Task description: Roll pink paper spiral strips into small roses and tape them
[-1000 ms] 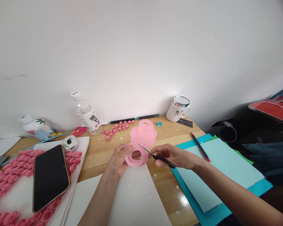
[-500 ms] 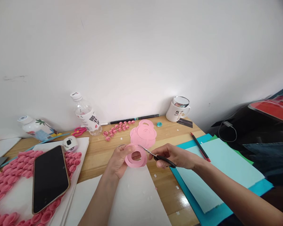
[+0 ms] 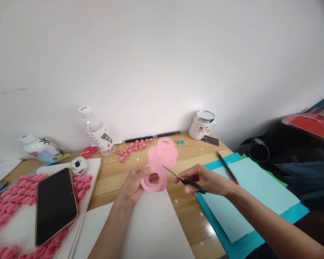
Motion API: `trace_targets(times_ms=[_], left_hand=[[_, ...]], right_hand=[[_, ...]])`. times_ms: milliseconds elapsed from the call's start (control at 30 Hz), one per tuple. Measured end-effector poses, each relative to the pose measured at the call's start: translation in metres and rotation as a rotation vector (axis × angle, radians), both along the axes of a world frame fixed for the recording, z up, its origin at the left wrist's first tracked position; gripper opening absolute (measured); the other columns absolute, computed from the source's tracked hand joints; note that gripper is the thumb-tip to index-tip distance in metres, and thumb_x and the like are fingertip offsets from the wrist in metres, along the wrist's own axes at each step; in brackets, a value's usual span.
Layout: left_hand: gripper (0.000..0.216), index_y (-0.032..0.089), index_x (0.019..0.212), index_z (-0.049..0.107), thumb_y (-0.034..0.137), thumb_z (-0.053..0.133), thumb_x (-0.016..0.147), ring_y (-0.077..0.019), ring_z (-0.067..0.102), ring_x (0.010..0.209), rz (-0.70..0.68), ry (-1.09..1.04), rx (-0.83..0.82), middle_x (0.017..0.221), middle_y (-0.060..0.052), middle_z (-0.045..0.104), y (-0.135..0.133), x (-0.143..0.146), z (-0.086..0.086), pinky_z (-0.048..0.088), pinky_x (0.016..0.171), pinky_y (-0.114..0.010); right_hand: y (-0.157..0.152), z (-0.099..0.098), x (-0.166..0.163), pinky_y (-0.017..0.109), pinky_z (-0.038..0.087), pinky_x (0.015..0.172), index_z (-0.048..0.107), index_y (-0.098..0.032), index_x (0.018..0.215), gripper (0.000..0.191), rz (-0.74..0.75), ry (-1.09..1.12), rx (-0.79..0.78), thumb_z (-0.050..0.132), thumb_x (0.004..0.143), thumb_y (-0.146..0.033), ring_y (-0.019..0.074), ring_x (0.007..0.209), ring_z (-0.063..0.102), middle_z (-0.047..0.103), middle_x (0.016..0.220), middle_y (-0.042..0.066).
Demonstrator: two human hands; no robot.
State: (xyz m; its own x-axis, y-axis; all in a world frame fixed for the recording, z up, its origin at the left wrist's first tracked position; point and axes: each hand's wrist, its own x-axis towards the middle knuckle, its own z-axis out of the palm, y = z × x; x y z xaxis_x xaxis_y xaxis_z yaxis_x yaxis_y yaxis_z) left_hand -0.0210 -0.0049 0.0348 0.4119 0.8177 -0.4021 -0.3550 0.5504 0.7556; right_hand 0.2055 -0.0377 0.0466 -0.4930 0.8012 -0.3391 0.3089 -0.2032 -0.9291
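My left hand (image 3: 135, 182) pinches pink paper rings (image 3: 162, 181) by their left side, above a white sheet (image 3: 156, 223). They overlap around an open centre. In my right hand (image 3: 197, 180) is a pair of scissors (image 3: 182, 178) with black handles. Its blades look closed, pointing up and left, with the tip just beyond the rings' upper right edge. Behind the rings lies a pile of pink paper cutouts (image 3: 163, 153). Small rolled pink paper roses (image 3: 136, 145) sit to the left of that pile, and a teal rolled rose (image 3: 180, 142) to its right.
A phone (image 3: 56, 207) rests on a board covered with pink roses (image 3: 16, 196) at left. Bottles (image 3: 98, 131) and a white mug (image 3: 201, 127) stand along the wall. Light blue paper (image 3: 253, 194) and a red-black pen (image 3: 227, 167) lie at right.
The scissors have drawn back to the right, away from the pink rings. My left hand keeps its hold on the rings. The whole view has shifted slightly.
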Motion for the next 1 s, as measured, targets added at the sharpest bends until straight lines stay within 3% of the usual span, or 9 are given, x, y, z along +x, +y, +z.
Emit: trace_targets(times_ms=[133,267,467,600,667,767,867,1000], left_hand=[[0.025,0.009,0.082,0.068,0.026,0.072,0.064,-0.0146,0.057,0.066,0.046,0.003,0.008,0.073,-0.007,0.067,0.002,0.0,-0.003,0.046,0.062,-0.027],[0.031,0.01,0.091,0.067,0.028,0.071,0.066,-0.0199,0.06,0.079,0.048,-0.004,0.014,0.086,-0.011,0.068,0.002,0.004,-0.008,0.048,0.069,-0.031],[0.026,0.008,0.078,0.068,0.03,0.072,0.064,-0.0167,0.06,0.069,0.053,0.1,0.104,0.074,-0.009,0.068,-0.001,0.011,-0.008,0.048,0.066,-0.028],[0.023,0.01,0.073,0.068,0.031,0.071,0.065,-0.0161,0.06,0.068,0.032,0.147,0.194,0.071,-0.007,0.067,-0.004,0.014,-0.005,0.047,0.066,-0.027],[0.022,0.011,0.072,0.068,0.031,0.07,0.065,-0.0161,0.06,0.069,0.031,0.141,0.208,0.072,-0.007,0.068,-0.004,0.016,-0.004,0.047,0.067,-0.027],[0.025,0.01,0.074,0.069,0.033,0.07,0.065,-0.0173,0.061,0.07,0.049,0.123,0.205,0.072,-0.008,0.068,-0.005,0.018,-0.003,0.047,0.067,-0.027],[0.032,0.01,0.082,0.07,0.036,0.069,0.065,-0.0198,0.062,0.073,0.066,0.123,0.2,0.075,-0.009,0.069,-0.004,0.018,-0.004,0.048,0.068,-0.029],[0.033,0.013,0.09,0.069,0.036,0.067,0.066,-0.019,0.06,0.071,0.126,0.287,0.285,0.071,-0.005,0.068,-0.001,0.014,-0.009,0.046,0.062,-0.026]], right_hand=[[-0.003,-0.011,0.022,0.023,0.033,0.051,0.065,-0.021,0.089,0.023,-0.127,-0.461,0.248,0.062,0.067,-0.023,0.0128,0.056,0.05,0.057,0.06,-0.002],[0.001,-0.022,0.042,0.023,0.034,0.056,0.063,-0.022,0.088,0.03,-0.128,-0.868,0.405,0.05,0.066,-0.007,0.0175,0.069,0.058,0.064,0.071,0.001],[0.012,-0.022,0.046,0.024,0.03,0.055,0.061,-0.02,0.092,0.039,0.132,-1.047,0.552,0.048,0.061,0.0,0.0198,0.073,0.058,0.063,0.077,0.005],[0.018,-0.009,0.035,0.025,0.029,0.053,0.062,-0.017,0.072,0.021,0.141,-1.121,0.613,0.051,0.065,-0.001,0.0203,0.064,0.058,0.06,0.063,0.005],[0.022,-0.003,0.024,0.027,0.033,0.055,0.062,-0.017,0.064,0.018,0.021,-1.02,0.656,0.049,0.074,-0.009,0.0208,0.063,0.059,0.059,0.056,0.006],[0.03,-0.005,0.0,0.029,0.043,0.066,0.063,-0.02,0.09,0.018,-0.273,-0.425,0.636,0.048,0.083,-0.028,0.0198,0.08,0.061,0.066,0.086,0.008],[0.04,-0.021,-0.027,0.03,0.048,0.068,0.049,-0.021,0.115,0.049,-0.255,0.154,0.357,0.065,0.07,-0.033,0.0185,0.083,0.062,0.062,0.105,0.009],[0.051,-0.047,-0.052,0.03,0.049,0.064,0.055,-0.016,0.106,0.047,-0.309,0.355,0.129,0.071,0.064,-0.031,0.0159,0.07,0.062,0.065,0.087,0.007]])
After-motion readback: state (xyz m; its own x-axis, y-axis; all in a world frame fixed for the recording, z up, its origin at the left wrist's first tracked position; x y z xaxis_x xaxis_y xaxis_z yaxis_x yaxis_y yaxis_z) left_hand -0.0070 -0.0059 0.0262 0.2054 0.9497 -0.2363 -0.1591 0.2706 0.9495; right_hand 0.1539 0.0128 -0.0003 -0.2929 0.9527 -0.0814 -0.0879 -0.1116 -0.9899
